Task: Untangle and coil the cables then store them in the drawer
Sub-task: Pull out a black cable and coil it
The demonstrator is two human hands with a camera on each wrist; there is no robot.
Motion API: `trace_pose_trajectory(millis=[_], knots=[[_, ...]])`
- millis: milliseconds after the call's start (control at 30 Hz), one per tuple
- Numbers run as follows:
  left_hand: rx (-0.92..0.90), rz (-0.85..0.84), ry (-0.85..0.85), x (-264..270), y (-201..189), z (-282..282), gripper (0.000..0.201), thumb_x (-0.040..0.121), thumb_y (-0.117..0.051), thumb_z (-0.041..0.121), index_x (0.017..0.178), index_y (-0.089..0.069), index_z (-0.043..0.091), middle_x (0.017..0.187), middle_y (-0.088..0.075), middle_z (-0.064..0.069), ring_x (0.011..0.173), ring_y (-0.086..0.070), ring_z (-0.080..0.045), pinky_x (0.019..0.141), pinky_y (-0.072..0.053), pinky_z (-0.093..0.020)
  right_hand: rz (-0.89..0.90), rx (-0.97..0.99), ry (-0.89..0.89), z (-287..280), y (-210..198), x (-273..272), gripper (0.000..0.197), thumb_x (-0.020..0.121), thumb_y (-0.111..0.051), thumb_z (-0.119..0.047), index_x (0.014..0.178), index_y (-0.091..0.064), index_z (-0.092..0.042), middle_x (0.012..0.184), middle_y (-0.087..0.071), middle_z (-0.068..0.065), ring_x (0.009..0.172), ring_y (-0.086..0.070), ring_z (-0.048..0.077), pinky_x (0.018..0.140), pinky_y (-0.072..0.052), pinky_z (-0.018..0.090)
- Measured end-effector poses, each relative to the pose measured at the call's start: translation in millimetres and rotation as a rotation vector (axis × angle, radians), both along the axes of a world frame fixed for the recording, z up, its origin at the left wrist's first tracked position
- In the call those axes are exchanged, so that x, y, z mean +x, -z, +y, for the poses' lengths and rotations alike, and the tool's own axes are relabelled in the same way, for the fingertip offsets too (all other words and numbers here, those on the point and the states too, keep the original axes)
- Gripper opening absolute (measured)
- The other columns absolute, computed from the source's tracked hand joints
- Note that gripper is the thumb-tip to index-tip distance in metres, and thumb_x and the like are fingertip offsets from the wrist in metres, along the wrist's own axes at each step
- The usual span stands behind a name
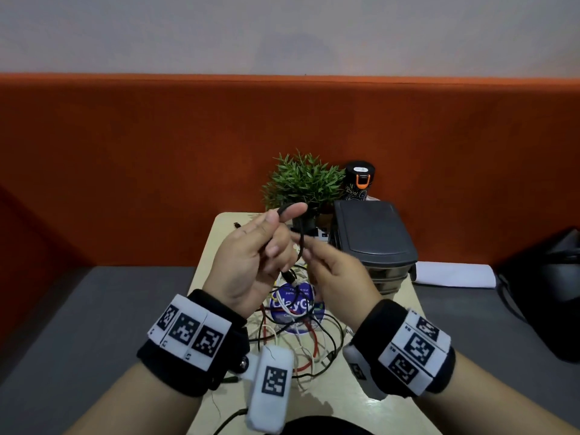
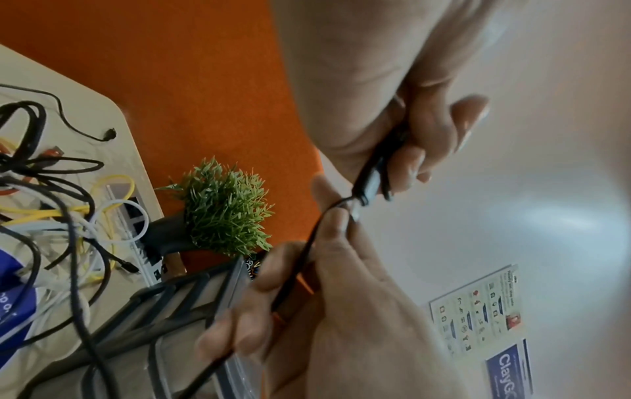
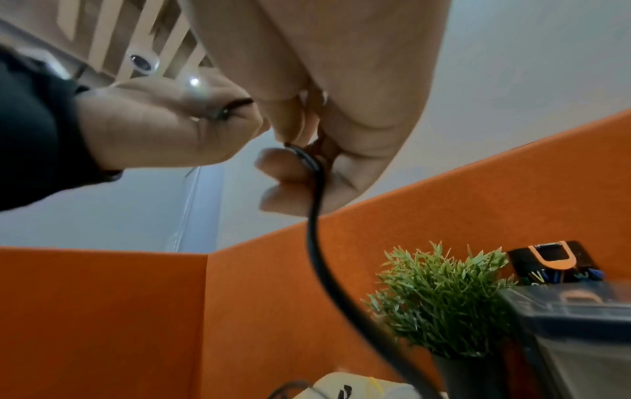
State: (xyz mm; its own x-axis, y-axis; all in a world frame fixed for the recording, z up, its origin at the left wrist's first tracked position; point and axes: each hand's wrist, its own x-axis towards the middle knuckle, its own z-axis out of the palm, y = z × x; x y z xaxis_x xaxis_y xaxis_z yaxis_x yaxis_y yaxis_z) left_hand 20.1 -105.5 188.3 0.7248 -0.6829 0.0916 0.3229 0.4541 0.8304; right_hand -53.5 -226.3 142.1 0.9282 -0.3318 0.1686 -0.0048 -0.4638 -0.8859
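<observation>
Cables point(image 1: 301, 337), tangled, lie on small table point(image 1: 398, 400) w/ dark drawer unit point(image 1: 375, 237) at back right. Both hands raised above the pile, palms facing. Left hand point(image 1: 251, 262) curls round a black cable point(image 1: 300, 237) looped over its thumb; right hand point(image 1: 337, 277) pinches same cable just beside it.

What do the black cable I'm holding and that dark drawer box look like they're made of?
Black cable: probably rubber or PVC sheathing, smooth and matte; it bends easily between both hands. Drawer box: likely hard plastic, dark grey, slightly glossy, with moulded edges.
</observation>
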Motion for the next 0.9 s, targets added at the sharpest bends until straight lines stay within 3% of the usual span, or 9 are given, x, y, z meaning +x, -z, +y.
trace_pose_trajectory(millis=[67, 167, 267, 400, 533, 667, 733, 833, 900], knots=[[-0.008, 0.014, -0.002, -2.2, 1.0, -0.1, 0.035, 0.095, -0.036, 0.021, 0.115, -0.055, -0.001, 0.054, -0.051, 0.002, 0.041, -0.044, -0.009, 0.048, -0.043, -0.021, 0.085, -0.044, -0.063, 4.0, 4.7, -2.7, 0.029, 0.1, -0.043, -0.023, 0.115, -0.058, -0.042, 0.061, -0.054, -0.013, 0.051, -0.043, 0.0, 0.054, -0.038, 0.018], [-0.068, 0.07, 0.01, -3.7, 3.0, 0.5, 0.032, 0.098, -0.03, 0.016, 0.113, -0.054, 0.001, 0.08, -0.072, -0.008, 0.069, -0.07, -0.017, 0.065, -0.057, -0.025, 0.183, -0.115, -0.16, 8.2, 10.9, -5.4, 0.023, 0.099, -0.042, -0.022, 0.106, -0.053, -0.042, 0.072, -0.057, 0.001, 0.055, -0.045, 0.007, 0.061, -0.045, 0.032], [-0.036, 0.009, -0.026, -2.5, 4.4, 0.0, 0.029, 0.1, -0.028, 0.012, 0.114, -0.05, 0.002, 0.102, -0.071, -0.017, 0.093, -0.07, -0.025, 0.082, -0.056, -0.03, 0.261, -0.205, -0.211, 13.1, 15.7, -9.5, 0.017, 0.1, -0.041, -0.031, 0.112, -0.052, -0.027, 0.074, -0.058, -0.001, 0.065, -0.051, 0.017, 0.068, -0.049, 0.04], [0.236, -0.305, -0.147, 3.1, 9.3, 3.6, 0.028, 0.103, -0.029, 0.011, 0.118, -0.052, 0.006, 0.096, -0.073, -0.013, 0.082, -0.071, -0.025, 0.08, -0.054, -0.027, 0.251, -0.22, -0.221, 16.8, 9.0, -18.9, 0.024, 0.1, -0.043, -0.032, 0.122, -0.052, -0.029, 0.084, -0.058, -0.008, 0.075, -0.051, 0.01, 0.069, -0.043, 0.031], [0.427, -0.519, -0.195, 7.3, 18.5, 6.3, 0.027, 0.103, -0.031, 0.012, 0.119, -0.053, 0.011, 0.091, -0.074, -0.005, 0.078, -0.071, -0.022, 0.086, -0.05, -0.028, 0.173, -0.264, -0.211, 10.4, -11.1, -23.4, 0.008, 0.095, -0.054, -0.031, 0.088, -0.058, -0.028, 0.07, -0.055, -0.008, 0.066, -0.048, 0.005, 0.061, -0.039, 0.024], [0.582, -0.646, -0.139, 3.3, 29.0, 2.2, 0.024, 0.101, -0.038, 0.016, 0.114, -0.056, 0.025, 0.087, -0.072, 0.003, 0.079, -0.069, -0.012, 0.076, -0.053, -0.033, 0.127, -0.384, -0.231, 8.9, -33.5, -26.6, 0.017, 0.09, -0.061, -0.034, 0.078, -0.057, -0.023, 0.054, -0.043, -0.003, 0.057, -0.043, 0.012, 0.053, -0.03, 0.023], [0.625, -0.686, -0.122, 1.7, 33.5, 3.0, 0.024, 0.101, -0.041, 0.017, 0.11, -0.058, 0.03, 0.074, -0.065, 0.009, 0.067, -0.063, -0.008, 0.064, -0.05, -0.029, 0.079, -0.356, -0.17, 3.5, -43.3, -27.8, 0.021, 0.086, -0.066, -0.035, 0.07, -0.059, -0.024, 0.05, -0.042, -0.005, 0.054, -0.043, 0.01, 0.05, -0.029, 0.021], [0.565, -0.558, -0.069, -2.5, 35.8, 5.1, 0.026, 0.101, -0.038, 0.013, 0.106, -0.061, 0.025, 0.062, -0.051, 0.004, 0.052, -0.049, -0.01, 0.047, -0.042, -0.023, 0.027, -0.306, -0.105, -10.8, -53.9, -28.2, 0.016, 0.082, -0.071, -0.032, 0.071, -0.067, -0.022, 0.057, -0.058, -0.006, 0.057, -0.052, 0.0, 0.052, -0.036, 0.015], [0.492, -0.472, -0.032, -6.3, 34.4, 6.6, 0.028, 0.101, -0.036, 0.014, 0.103, -0.063, 0.021, 0.06, -0.045, 0.002, 0.051, -0.042, -0.007, 0.045, -0.034, -0.016, 0.013, -0.306, -0.093, -19.6, -57.9, -27.8, 0.012, 0.082, -0.071, -0.029, 0.073, -0.068, -0.021, 0.065, -0.064, -0.007, 0.064, -0.056, 0.002, 0.056, -0.042, 0.019]])
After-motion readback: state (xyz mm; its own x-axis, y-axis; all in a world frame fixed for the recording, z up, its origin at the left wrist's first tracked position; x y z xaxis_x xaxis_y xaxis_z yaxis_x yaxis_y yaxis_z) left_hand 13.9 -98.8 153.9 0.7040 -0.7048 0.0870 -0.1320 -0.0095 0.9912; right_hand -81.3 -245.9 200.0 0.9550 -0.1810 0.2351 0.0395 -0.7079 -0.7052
